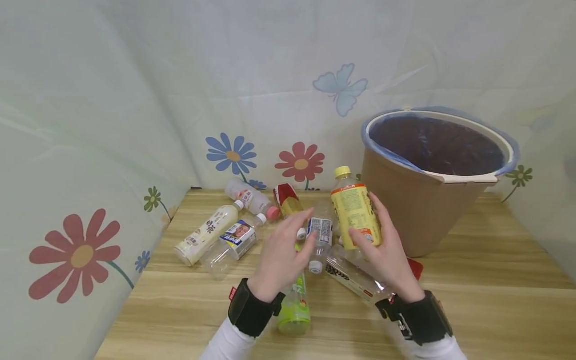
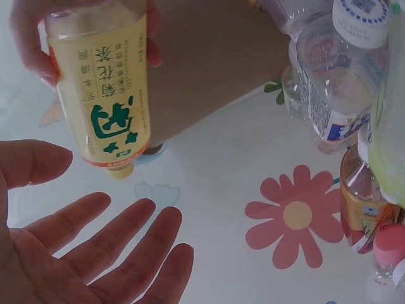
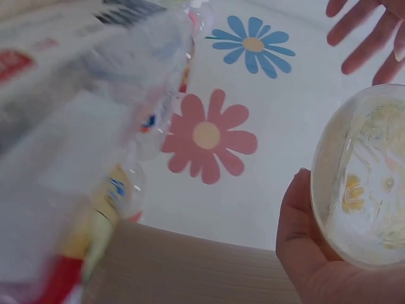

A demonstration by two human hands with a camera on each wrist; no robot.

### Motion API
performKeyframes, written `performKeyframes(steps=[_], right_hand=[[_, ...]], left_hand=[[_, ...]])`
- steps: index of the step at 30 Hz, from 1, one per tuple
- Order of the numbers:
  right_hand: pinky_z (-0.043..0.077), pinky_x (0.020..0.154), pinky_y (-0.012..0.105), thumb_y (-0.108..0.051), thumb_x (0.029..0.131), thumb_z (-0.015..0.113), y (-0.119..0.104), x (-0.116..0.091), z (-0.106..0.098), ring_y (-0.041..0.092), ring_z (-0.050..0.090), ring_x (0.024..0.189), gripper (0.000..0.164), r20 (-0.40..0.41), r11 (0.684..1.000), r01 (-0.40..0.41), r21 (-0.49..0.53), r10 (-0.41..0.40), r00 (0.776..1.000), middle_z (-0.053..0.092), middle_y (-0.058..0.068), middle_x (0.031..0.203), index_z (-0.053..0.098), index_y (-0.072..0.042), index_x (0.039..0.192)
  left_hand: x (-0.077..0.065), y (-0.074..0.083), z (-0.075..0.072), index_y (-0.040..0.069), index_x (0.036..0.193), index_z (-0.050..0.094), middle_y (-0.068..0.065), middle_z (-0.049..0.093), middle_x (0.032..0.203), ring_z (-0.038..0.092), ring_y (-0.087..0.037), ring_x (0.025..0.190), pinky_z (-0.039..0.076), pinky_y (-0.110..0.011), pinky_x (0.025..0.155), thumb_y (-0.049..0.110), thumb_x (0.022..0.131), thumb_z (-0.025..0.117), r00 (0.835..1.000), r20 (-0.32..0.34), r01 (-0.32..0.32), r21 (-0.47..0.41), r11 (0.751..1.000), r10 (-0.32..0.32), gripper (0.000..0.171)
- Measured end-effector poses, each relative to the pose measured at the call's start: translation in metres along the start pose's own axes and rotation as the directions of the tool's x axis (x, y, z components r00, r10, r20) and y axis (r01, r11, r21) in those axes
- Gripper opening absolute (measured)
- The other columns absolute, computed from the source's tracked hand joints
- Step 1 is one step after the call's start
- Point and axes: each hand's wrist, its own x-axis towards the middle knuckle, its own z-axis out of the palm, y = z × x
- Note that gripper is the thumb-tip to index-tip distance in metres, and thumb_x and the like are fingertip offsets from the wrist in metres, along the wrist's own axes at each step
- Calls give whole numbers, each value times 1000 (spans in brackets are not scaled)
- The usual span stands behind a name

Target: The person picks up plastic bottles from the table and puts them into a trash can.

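Note:
My right hand (image 1: pixel 390 252) grips a yellow-labelled plastic bottle (image 1: pixel 356 212) with a yellow cap, held upright above the other bottles and beside the bin. Its clear base (image 3: pixel 364 183) faces the right wrist camera. My left hand (image 1: pixel 284 250) hovers to the left, fingers spread and holding nothing; in the left wrist view its fingers (image 2: pixel 120 259) stand apart from the yellow bottle (image 2: pixel 101 95). Beneath the hands lie a clear bottle with a white cap (image 1: pixel 320 240), a green-labelled bottle (image 1: pixel 294 312) and a clear bottle with a white label (image 1: pixel 355 277).
At the right stands a brown bin (image 1: pixel 405 210) lined with a bluish bag. Left on the wooden table (image 1: pixel 153 305) lie a milky bottle (image 1: pixel 209 232), a blue-labelled bottle (image 1: pixel 236 240) and a pink-capped bottle (image 1: pixel 252 197). A red-labelled bottle (image 1: pixel 286 197) lies behind the left hand.

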Motion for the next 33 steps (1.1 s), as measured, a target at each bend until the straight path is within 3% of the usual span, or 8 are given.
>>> performKeyframes(steps=[6, 12, 20, 25, 33], right_hand=[[54, 61, 25, -18, 94, 67, -26, 18, -19, 8, 58, 84, 84, -21, 991, 70, -113, -72, 997, 54, 20, 130, 18, -23, 162], [53, 57, 23, -17, 93, 68, -69, 39, -42, 6, 56, 79, 85, -49, 970, 163, -179, -174, 983, 51, 19, 126, 19, -24, 162], [43, 60, 15, -25, 91, 69, -115, 65, -83, 12, 50, 85, 83, -189, 928, 156, -339, -230, 955, 52, 18, 131, 23, -27, 160], [36, 71, 32, -32, 90, 64, -120, 93, -105, 24, 46, 98, 83, -222, 889, 109, -444, -227, 948, 50, 20, 134, 21, -25, 161], [37, 71, 44, -38, 91, 57, -100, 121, -126, 43, 46, 108, 86, -170, 830, -26, -558, -84, 982, 42, 28, 137, 13, -19, 162]], left_hand=[[4, 1, -4, 10, 145, 53, -9, 61, 144, 61, -26, 128, 53, -44, 106, 24, 99, 60, 999, -33, -35, 59, 998, 37, 48], [5, 0, -5, 10, 146, 52, -9, 60, 145, 61, -25, 129, 52, -43, 106, 25, 99, 60, 999, -39, -21, 53, 998, 23, 50], [2, -6, -6, 12, 145, 52, -7, 60, 145, 62, -24, 128, 53, -44, 106, 24, 99, 62, 999, -36, 12, 30, 999, -11, 49], [2, -7, -7, 11, 145, 53, -8, 60, 144, 62, -26, 127, 54, -45, 104, 22, 97, 63, 999, -54, 9, 42, 999, -7, 49], [3, -5, -5, 10, 144, 54, -9, 61, 142, 65, -26, 122, 57, -42, 99, 21, 97, 64, 999, -49, 0, 55, 998, 3, 49]])
